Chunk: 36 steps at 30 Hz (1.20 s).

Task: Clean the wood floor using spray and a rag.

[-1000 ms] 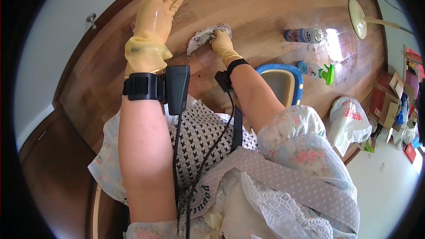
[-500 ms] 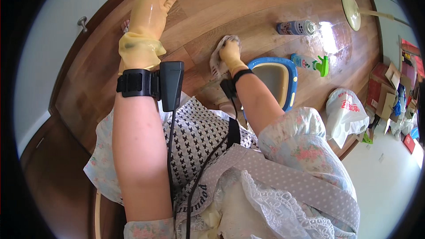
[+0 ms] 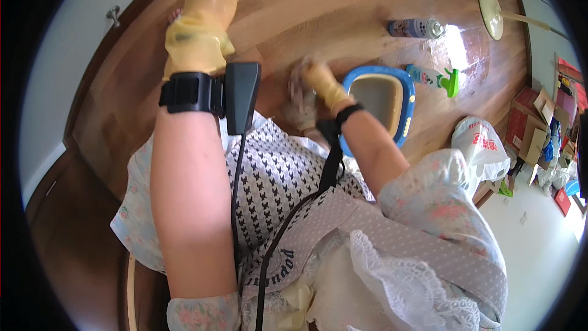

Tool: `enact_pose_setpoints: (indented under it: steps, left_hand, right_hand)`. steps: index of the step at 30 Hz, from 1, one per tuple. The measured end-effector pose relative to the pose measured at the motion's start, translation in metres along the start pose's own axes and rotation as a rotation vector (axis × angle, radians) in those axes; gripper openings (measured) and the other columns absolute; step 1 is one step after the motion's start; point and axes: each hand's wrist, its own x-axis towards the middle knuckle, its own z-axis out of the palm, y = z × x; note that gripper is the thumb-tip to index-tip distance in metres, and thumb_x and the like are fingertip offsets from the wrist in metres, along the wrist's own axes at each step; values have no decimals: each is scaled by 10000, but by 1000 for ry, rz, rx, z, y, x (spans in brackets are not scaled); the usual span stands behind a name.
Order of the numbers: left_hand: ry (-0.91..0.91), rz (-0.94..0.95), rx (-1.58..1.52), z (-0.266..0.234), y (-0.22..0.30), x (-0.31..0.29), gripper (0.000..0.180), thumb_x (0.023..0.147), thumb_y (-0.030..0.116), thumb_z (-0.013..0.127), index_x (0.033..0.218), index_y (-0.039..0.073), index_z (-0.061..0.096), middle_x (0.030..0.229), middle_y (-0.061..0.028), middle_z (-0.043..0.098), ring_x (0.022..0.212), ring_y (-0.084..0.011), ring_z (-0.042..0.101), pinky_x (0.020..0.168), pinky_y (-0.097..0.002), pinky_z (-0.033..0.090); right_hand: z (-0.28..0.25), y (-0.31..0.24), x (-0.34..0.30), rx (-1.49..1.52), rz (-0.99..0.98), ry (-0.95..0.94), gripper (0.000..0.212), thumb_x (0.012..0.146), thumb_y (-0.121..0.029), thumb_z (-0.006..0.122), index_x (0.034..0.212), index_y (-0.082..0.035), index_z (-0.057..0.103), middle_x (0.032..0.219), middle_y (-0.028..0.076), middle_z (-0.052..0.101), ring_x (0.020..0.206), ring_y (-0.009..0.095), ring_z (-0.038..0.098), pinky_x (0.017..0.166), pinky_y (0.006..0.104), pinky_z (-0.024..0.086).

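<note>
My left hand (image 3: 211,0), in a long yellow rubber glove, reaches out at the upper left with its fingers stretched; the tips run past the upper edge. Nothing shows in it. On the wooden floor, my right hand (image 3: 320,78), gloved the same way and blurred by motion, is closed on a crumpled cleaning cloth (image 3: 299,86). Just to the right of that hand stands a blue-rimmed basin (image 3: 407,95) with greyish liquid inside.
Beyond the basin lie a spray bottle (image 3: 429,77) with a green trigger and an aerosol can (image 3: 415,28). A round pale disc on a pole (image 3: 490,12) is at the far right. A white plastic bag (image 3: 478,147), cardboard boxes (image 3: 528,119) and a door stop (image 3: 113,16) are along the sides.
My right hand and the cloth have shifted slightly across the floor and are now smeared by motion. My left hand sits a little higher in view, its fingers more cut off.
</note>
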Motion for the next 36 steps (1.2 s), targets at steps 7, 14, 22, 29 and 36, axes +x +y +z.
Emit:
enact_pose_setpoints:
  steps: [7, 14, 22, 29, 36]
  left_hand:
    - [-38, 0, -77, -6, -7, 10, 315, 873, 244, 527, 1123, 53, 520, 1075, -75, 551, 997, -165, 511, 906, -299, 377]
    - [-112, -28, -47, 21, -17, 14, 304, 865, 243, 539, 1104, 55, 524, 1062, -78, 555, 976, -162, 520, 879, -297, 389]
    - [-70, 8, -73, 1, -13, 2, 290, 855, 239, 558, 1079, 57, 527, 1032, -72, 557, 965, -158, 521, 870, -288, 393]
    - [-78, 3, -80, 12, -13, 5, 312, 838, 247, 584, 1073, 54, 516, 1005, -68, 558, 943, -155, 522, 862, -286, 398]
    - [-97, -4, -97, 22, -15, 11, 335, 837, 247, 584, 1096, 50, 503, 1018, -70, 553, 953, -155, 517, 862, -288, 396]
  right_hand:
    - [-33, -49, 87, 265, 150, 374, 257, 747, -233, 573, 916, -41, 601, 849, 193, 612, 796, 335, 590, 714, 390, 475]
    - [58, -83, -48, -138, -710, -252, 372, 770, -251, 507, 1098, -81, 551, 1178, 125, 513, 1078, 303, 480, 848, 403, 412]
    - [5, -77, -82, -847, -603, -890, 251, 799, -245, 502, 985, -141, 636, 1087, 44, 591, 1013, 218, 551, 778, 343, 424]
    - [-10, -65, -53, -882, -326, -619, 257, 801, -233, 494, 1004, -166, 637, 1004, 8, 614, 967, 201, 565, 758, 362, 420]
    - [-32, -17, 18, -495, -23, -41, 200, 821, -188, 465, 919, -87, 606, 994, 108, 610, 903, 295, 600, 707, 405, 486]
